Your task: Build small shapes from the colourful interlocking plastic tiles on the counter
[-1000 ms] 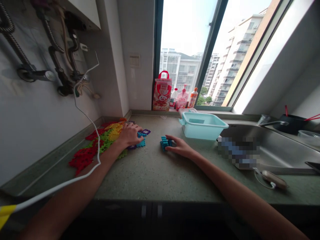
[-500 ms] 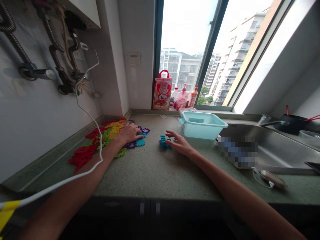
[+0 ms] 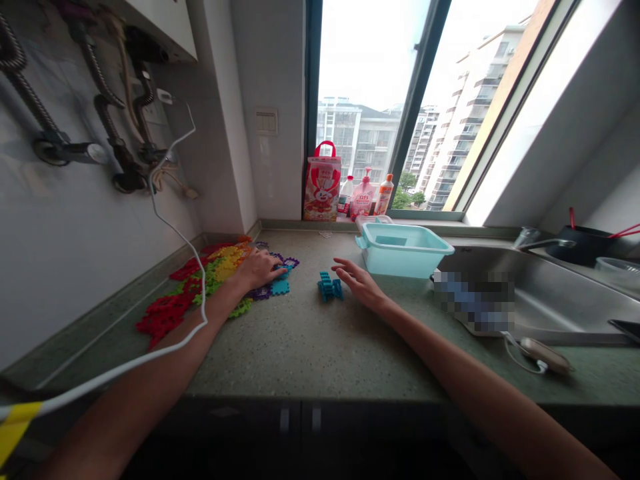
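Observation:
My left hand (image 3: 259,268) rests at the right end of a pile of flat, toothed plastic puzzle pieces, its fingers stretched over purple and blue ones. By its thumb lies a blue piece (image 3: 281,287). Red pieces (image 3: 163,315), yellow-green pieces (image 3: 213,270) and orange-yellow pieces (image 3: 233,257) spread out to the left, some behind my forearm. My right hand (image 3: 361,283) hovers with fingers apart, just right of a small cluster of blue toothed pieces (image 3: 329,287) standing on the counter. It holds nothing.
A light-blue plastic tub (image 3: 407,250) stands behind my right hand, near the sink (image 3: 555,293). A white cable (image 3: 125,360) hangs across my left forearm. A pixelated item lies at the sink's edge, beside a beige device (image 3: 545,355). Bottles (image 3: 363,199) line the windowsill.
My right hand has drawn slightly right, away from the blue cluster, which now shows more fully. My left hand stays almost in place over the pile.

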Available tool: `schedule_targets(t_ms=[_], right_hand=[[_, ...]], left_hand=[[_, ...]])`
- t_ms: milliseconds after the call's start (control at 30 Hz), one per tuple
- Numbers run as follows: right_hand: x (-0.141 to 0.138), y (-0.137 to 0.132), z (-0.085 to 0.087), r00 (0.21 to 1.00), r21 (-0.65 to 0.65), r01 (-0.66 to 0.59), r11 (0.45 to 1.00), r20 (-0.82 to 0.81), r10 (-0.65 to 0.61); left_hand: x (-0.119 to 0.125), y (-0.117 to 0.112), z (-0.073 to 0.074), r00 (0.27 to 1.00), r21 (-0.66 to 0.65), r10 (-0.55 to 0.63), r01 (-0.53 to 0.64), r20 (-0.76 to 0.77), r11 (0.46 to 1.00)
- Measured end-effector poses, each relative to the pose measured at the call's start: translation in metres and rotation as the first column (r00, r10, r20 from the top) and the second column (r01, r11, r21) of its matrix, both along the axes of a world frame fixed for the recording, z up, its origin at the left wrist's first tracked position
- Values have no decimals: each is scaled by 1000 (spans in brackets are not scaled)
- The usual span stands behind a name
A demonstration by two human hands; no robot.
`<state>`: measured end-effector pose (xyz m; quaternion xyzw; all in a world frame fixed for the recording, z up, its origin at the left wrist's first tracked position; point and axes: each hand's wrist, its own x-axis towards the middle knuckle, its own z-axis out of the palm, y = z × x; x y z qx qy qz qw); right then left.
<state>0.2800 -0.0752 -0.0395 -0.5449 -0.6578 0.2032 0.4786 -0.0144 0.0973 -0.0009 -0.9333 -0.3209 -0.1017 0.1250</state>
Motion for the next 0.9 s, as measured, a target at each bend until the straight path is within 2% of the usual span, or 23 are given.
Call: schedule_targets(t_ms=[333, 600, 700, 800, 900], right_hand=[[0, 2, -4, 1000, 18, 11, 1000, 21, -11], [2, 3, -8, 998, 31, -6, 1000, 56, 5], [2, 2, -6, 996, 48, -12, 999, 88, 7], [-2, -1, 1, 984, 157, 3, 988, 176, -31], [-12, -9, 13, 944, 341, 25, 940, 302, -135]], left_hand=[[-1, 1, -7, 998, -26, -25, 26, 52, 999], [2, -6, -2, 993, -72, 17, -9, 116, 997], [4, -10, 0, 982, -56, -7, 18, 188, 998], [5, -14, 3, 938, -72, -29, 57, 347, 996], [9, -21, 7, 871, -151, -1, 86, 491, 985]])
